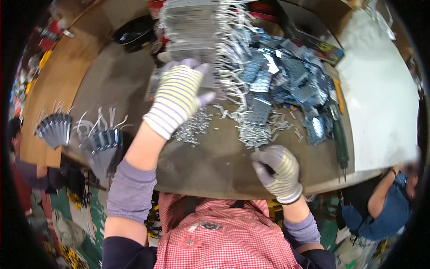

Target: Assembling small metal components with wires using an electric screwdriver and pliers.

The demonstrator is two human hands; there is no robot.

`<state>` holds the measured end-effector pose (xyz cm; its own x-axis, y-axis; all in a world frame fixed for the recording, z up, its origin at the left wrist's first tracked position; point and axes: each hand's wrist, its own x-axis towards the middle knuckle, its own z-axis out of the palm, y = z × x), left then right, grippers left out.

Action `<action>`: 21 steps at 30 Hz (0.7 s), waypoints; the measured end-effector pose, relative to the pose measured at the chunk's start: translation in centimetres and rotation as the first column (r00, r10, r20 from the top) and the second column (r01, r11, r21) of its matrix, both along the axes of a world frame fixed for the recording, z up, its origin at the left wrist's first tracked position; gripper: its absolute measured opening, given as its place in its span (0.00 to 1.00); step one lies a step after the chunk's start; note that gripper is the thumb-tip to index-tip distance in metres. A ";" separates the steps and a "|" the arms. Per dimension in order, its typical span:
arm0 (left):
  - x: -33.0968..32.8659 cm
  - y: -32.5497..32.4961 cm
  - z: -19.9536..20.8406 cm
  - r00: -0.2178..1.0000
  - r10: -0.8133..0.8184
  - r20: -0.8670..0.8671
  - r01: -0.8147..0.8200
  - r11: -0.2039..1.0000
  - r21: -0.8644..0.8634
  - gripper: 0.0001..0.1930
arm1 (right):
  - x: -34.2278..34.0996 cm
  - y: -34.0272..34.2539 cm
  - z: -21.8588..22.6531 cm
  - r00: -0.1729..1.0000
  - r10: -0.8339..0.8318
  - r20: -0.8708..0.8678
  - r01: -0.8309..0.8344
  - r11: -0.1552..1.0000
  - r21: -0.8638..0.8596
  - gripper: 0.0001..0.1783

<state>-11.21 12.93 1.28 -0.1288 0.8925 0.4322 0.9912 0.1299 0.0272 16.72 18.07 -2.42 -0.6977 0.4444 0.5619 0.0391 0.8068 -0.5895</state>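
Table (215, 166): round, grey-brown top, fills centre of frame; its near edge curves across lower middle.
White sheet (380, 103): big pale slab, right side of frame, lying on the table's right part.
Plate pile (291, 80): heap of blue-grey perforated metal plates, upper centre-right — spreads down toward mid frame.
Held stack (192, 31): tall bundle of flat metal pieces w/ bent wire ends sticking out right, top centre.
L hand (179, 96): striped knit glove, raised, centre-left; fingers spread flat against the underside of the held stack, palm pressed to it — supports rather than pinches it, as far as can be told.
R hand (277, 170): grey striped glove, lower centre-right near table edge; fingers curled nearly closed, touching the lowest of the small metal bits (253, 134). Can't tell if it grips one.
Fanned bundles (98, 143): two fans of metal pieces w/ wire tips, left of frame, at table's left rim.
Loose fasteners (192, 127): small shiny scatter, mid frame, just below L hand.
Tool (341, 143): dark green handle, right of pile, pointing down-frame.
Other person (380, 206): blue top, lower right, arm bent.
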 end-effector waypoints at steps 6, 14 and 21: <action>2.8 -0.7 0.6 0.952 0.068 0.297 -0.094 0.993 0.075 0.38 | 0.4 0.6 -1.4 0.999 0.024 0.023 -0.024 1.000 0.008 0.07; 9.9 -10.5 -1.4 -0.451 0.027 0.892 -0.013 0.999 -0.037 0.39 | 5.8 6.4 2.6 0.632 -0.753 0.184 0.720 0.658 0.221 0.10; 11.2 -9.4 -1.6 -0.782 0.006 0.623 0.054 0.997 0.057 0.56 | 8.7 9.4 -1.0 0.653 -0.732 0.192 0.636 0.669 0.385 0.08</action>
<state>0.03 3.52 -0.33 -0.1195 0.9227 -0.3664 -0.7852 0.1380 0.6037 25.39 27.49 -3.41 -0.4035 0.7354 0.5444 0.7807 0.5870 -0.2144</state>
